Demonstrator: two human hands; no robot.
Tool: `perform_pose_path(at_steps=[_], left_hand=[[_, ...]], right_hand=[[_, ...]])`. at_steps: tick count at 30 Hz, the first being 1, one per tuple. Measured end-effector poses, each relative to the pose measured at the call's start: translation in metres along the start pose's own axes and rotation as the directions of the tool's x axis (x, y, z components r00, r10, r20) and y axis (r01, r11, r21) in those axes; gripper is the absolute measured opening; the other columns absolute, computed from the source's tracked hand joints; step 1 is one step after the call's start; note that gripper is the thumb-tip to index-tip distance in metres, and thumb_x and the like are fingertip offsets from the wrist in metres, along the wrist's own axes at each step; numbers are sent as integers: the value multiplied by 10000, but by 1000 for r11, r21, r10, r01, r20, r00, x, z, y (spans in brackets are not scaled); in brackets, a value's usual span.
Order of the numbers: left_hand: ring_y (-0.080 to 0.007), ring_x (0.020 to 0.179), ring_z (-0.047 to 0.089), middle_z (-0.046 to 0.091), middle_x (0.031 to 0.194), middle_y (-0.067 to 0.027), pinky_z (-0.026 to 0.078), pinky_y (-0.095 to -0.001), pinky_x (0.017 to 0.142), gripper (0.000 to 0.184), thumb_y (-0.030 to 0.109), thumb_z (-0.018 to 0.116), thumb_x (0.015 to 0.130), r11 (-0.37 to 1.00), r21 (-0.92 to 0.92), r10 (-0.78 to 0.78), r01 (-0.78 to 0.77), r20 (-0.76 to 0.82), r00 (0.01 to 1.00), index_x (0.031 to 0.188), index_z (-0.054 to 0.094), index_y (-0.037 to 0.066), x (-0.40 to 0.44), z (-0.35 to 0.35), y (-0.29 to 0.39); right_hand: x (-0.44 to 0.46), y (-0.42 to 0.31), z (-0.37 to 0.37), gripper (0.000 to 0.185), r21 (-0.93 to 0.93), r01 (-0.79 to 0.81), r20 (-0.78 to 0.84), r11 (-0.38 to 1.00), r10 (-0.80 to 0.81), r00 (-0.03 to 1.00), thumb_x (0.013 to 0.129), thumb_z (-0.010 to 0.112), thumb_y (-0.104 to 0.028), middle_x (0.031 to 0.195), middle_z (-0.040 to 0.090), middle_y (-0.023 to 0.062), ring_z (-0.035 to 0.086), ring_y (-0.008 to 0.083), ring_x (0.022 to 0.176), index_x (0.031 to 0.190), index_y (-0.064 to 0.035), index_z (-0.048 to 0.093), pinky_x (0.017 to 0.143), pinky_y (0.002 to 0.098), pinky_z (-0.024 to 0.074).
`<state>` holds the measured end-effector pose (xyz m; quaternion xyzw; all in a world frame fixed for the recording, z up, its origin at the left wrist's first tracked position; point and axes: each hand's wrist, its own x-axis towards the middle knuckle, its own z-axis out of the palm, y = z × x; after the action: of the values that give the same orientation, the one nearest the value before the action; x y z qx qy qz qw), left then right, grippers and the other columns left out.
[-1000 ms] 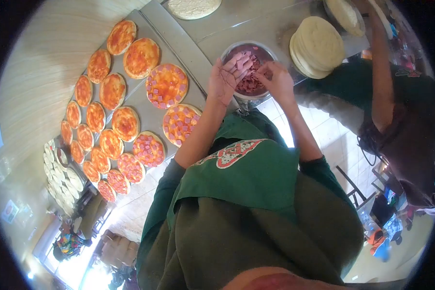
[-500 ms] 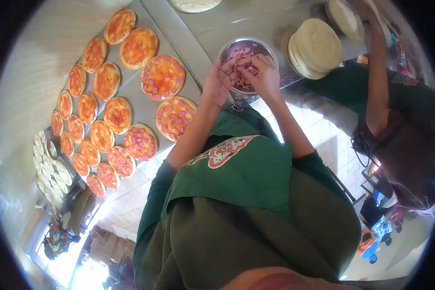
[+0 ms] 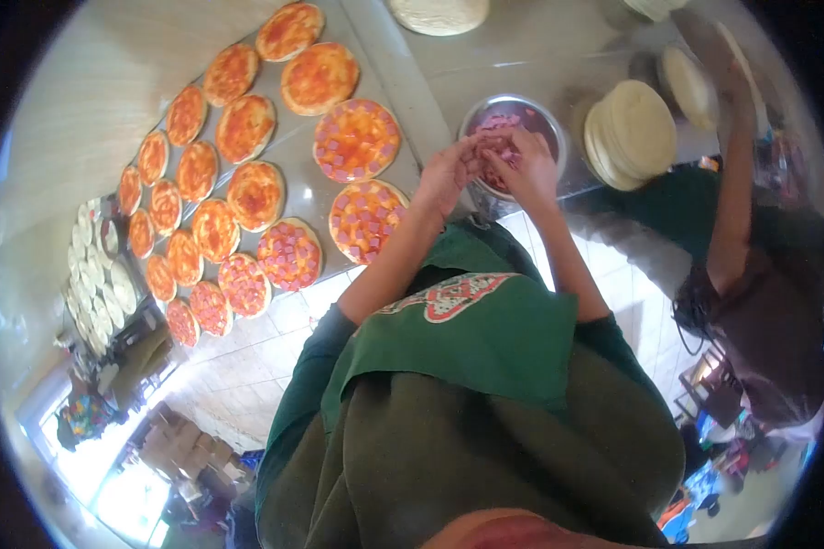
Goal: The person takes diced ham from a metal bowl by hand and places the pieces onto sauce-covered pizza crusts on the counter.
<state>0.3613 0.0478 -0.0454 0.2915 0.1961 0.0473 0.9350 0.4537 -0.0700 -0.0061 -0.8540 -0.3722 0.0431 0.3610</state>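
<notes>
My left hand (image 3: 446,180) is held palm up at the left rim of a metal bowl (image 3: 558,146), its fingers curled; what lies in it is too small to tell. Over the bowl, my right hand (image 3: 528,171) has its fingers pinched together close to the left fingertips. Any piece between them is hidden. Diced pink meat (image 3: 499,122) shows in the bowl behind the fingers. Left of my hands are two round bases with sauce and meat cubes, an upper one (image 3: 356,139) and a lower one (image 3: 368,220).
Rows of sauced bases (image 3: 320,79) cover the metal table at left. A stack of plain bases (image 3: 639,128) stands right of the bowl, and another plain base (image 3: 439,13) lies at the top. A co-worker's arm (image 3: 734,201) reaches in at right.
The left fingers, spread with pink pieces on them a second ago, have curled, and my right hand has come against them. The view has shifted, so table and bowl appear further right.
</notes>
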Motion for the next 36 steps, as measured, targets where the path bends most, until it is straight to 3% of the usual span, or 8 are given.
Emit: perform_pose_path(at_steps=[3, 9, 15, 18, 24, 30, 33, 36], left_hand=[[-185, 1095, 533, 571, 1196, -96, 369, -342, 980, 439, 291, 441, 929, 990, 126, -39, 57, -136, 990, 1245, 511, -6, -20, 11, 14], [-162, 984, 592, 619, 1100, -91, 444, -281, 880, 419, 169, 511, 911, 984, 171, -5, 52, -265, 964, 1293, 465, 3, -35, -19, 8], [-137, 853, 632, 635, 988, -95, 519, -276, 809, 474, 78, 524, 908, 987, 80, 157, -139, -309, 938, 1345, 367, -16, -58, -46, 15], [-149, 813, 644, 639, 960, -94, 530, -286, 788, 482, 86, 533, 904, 990, 69, 142, -124, -393, 908, 1345, 366, -16, -68, -53, 26], [-215, 896, 629, 615, 1011, -148, 512, -311, 811, 438, 139, 544, 902, 965, -4, 224, -262, -507, 832, 1294, 441, -28, -86, -66, 39], [-231, 972, 618, 600, 1075, -160, 497, -316, 878, 444, 153, 542, 909, 951, 96, 297, -293, -533, 792, 1303, 435, -22, -107, -73, 57], [-165, 839, 646, 636, 970, -117, 533, -264, 790, 503, 98, 571, 890, 944, 64, 304, -324, -556, 774, 1334, 372, -32, -113, -70, 67], [-167, 846, 648, 638, 964, -115, 531, -263, 796, 511, 95, 578, 886, 920, 37, 353, -390, -511, 784, 1333, 370, -39, -115, -78, 69]], right_hand=[[-3, -4, 4, 165, 10, 53, 86, 999, -54, 995, 735, 678, -231, 895, 616, 68, 547, 292, 911, 860, -125, 654, 808, 384, 442], [-4, -21, 18, 137, -1, 138, 142, 990, -136, 980, 727, 674, -216, 866, 593, 53, 531, 269, 909, 840, -141, 655, 777, 378, 443], [3, -42, 44, 152, 47, 271, 223, 962, -274, 935, 726, 670, -216, 830, 573, 56, 518, 271, 870, 827, -108, 639, 749, 377, 437], [12, -53, 57, 150, 54, 343, 275, 938, -344, 898, 728, 667, -217, 829, 573, 53, 517, 272, 871, 821, -105, 631, 745, 374, 442], [27, -76, 84, 139, 84, 393, 321, 916, -398, 860, 730, 668, -202, 834, 583, 38, 532, 263, 862, 848, -139, 632, 717, 366, 471], [31, -106, 101, 141, 215, 417, 321, 883, -467, 824, 720, 686, -138, 844, 603, 46, 543, 272, 849, 852, -110, 644, 747, 357, 449], [35, -101, 103, 144, 171, 447, 325, 878, -479, 816, 721, 680, -145, 840, 602, 31, 549, 253, 855, 860, -134, 646, 748, 351, 464], [36, -110, 110, 136, 208, 437, 336, 875, -483, 808, 719, 680, -152, 829, 600, 19, 553, 242, 863, 850, -141, 648, 753, 345, 471]])
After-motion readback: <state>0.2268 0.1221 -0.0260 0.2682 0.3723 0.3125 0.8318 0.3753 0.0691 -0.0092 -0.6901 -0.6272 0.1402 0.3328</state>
